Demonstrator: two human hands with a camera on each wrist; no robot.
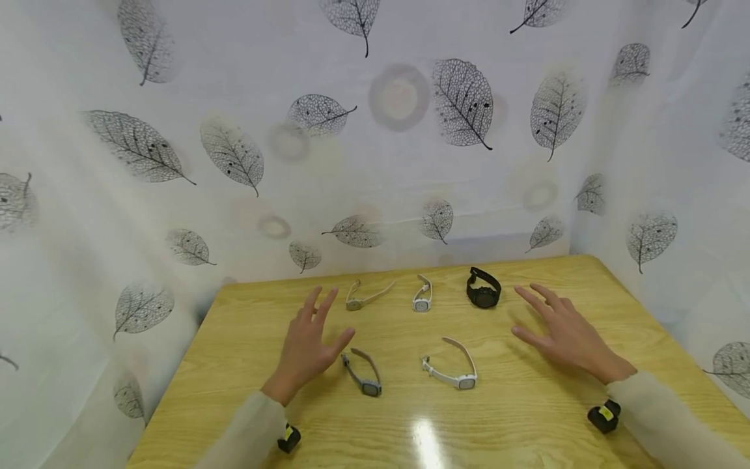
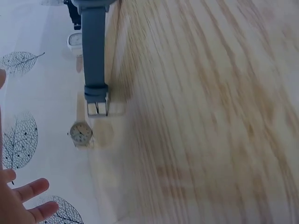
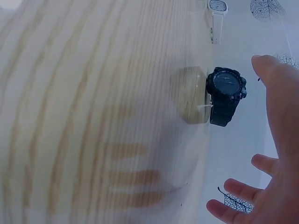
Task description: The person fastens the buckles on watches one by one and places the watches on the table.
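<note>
My left hand (image 1: 308, 352) hovers with fingers spread at the left of the table, holding nothing. Nearest to it lies a grey-blue watch (image 1: 370, 387), its buckle end beside my thumb. Over the right side my right hand (image 1: 565, 335) is spread too, with nothing in it. A chunky black watch (image 1: 484, 296) stands on its strap to the left of its fingertips. Between the hands, a white watch (image 1: 465, 382) lies with its strap curved open. Farther back are a small white watch (image 1: 422, 304) and a beige-strapped watch (image 1: 354, 303) with a round dial.
The watches are on a glossy wooden table (image 1: 398, 430). A pale curtain (image 1: 351, 169) printed with leaves hangs behind and along both sides. Each wrist carries a small black camera (image 1: 604, 415) at the sleeve.
</note>
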